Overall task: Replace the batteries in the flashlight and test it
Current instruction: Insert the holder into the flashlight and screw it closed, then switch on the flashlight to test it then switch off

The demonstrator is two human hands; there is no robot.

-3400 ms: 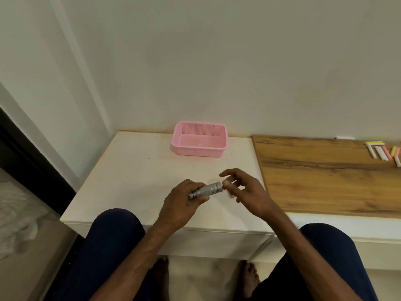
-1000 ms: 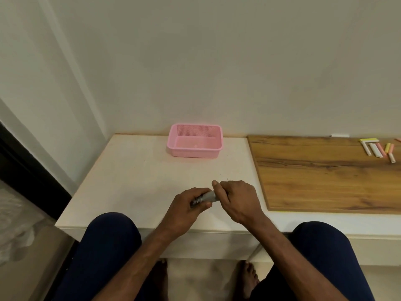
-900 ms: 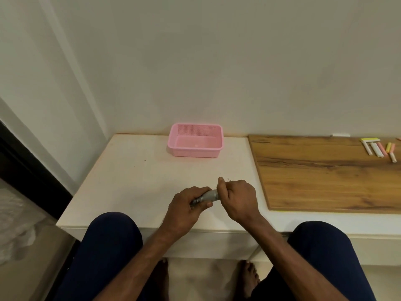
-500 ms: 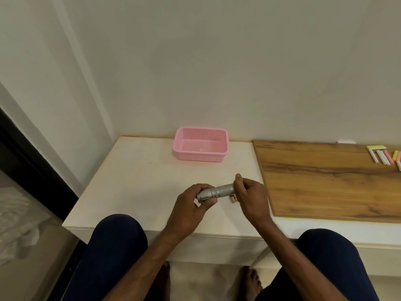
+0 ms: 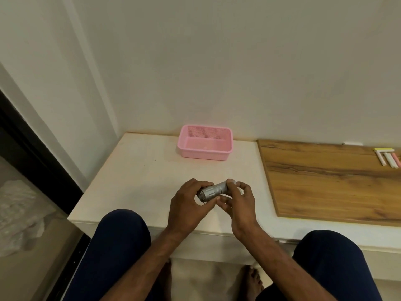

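- The small silver, ribbed metal flashlight [image 5: 213, 191] is held roughly level in the air, just above the near part of the pale cream table [image 5: 141, 181]. Its lens end faces the person's left and its tail end the right.
- The left hand [image 5: 188, 205] is curled round the lens end in a firm wrap. The right hand [image 5: 238, 205] pinches the tail end between thumb and fingertips, with its other fingers loosely bent.
- The lens looks dark and no beam shows. The right hand hides the tail, so whether the cap is fully seated cannot be told. This looks like the closing or testing step.
- Cross-threading is a risk if the cap is turned while tilted against the body, and the light would then stay off.
- Even with a tight cap, a battery put in the wrong way round would also give a dead test. Nothing here shows which way they sit.
- The right hand's pinch is light. If the left hand loosens during a twist, the smooth round flashlight could roll off the table's near edge to the floor by the bare feet.
- Well behind stands a pink perforated plastic basket [image 5: 204, 155]. To the right lies a brown wooden board [image 5: 325, 181], with pastel chalk-like sticks [image 5: 388, 160] at its far corner.
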